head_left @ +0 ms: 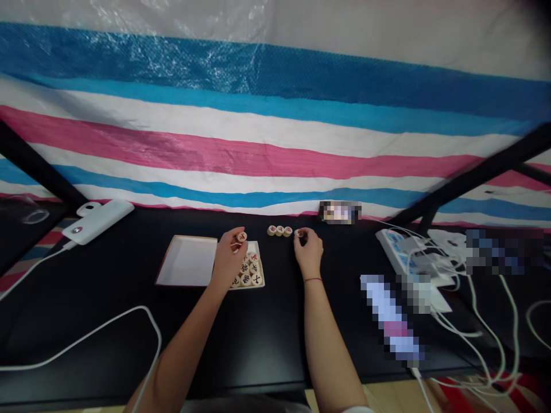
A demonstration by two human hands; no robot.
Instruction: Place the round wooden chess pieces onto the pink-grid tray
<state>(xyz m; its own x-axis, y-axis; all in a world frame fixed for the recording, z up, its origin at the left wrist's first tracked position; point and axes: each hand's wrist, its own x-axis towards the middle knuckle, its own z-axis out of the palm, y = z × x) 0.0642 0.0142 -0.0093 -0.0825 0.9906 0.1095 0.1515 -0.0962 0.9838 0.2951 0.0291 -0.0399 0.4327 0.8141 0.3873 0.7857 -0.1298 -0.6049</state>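
My left hand (228, 257) pinches a round Chinese chess piece (242, 236) above the white box (262, 269). Inside that box lie several more pieces (245, 279) with black or red characters, partly covered by my hand. Farther right, my right hand (309, 252) has thumb and fingers closed around another chess piece (298, 233) at the table surface. Just left of it, three pieces with red characters (279, 230) stand side by side in a row. The box lid (189, 261) lies with its pale inside up, left of the box.
On the black table (267, 338), a white power bank (100, 222) with a cable sits at the left. A power strip (396, 252) with tangled white cables and a blurred-out phone-like item (391, 318) are at the right. Striped plastic sheeting (275, 137) hangs behind.
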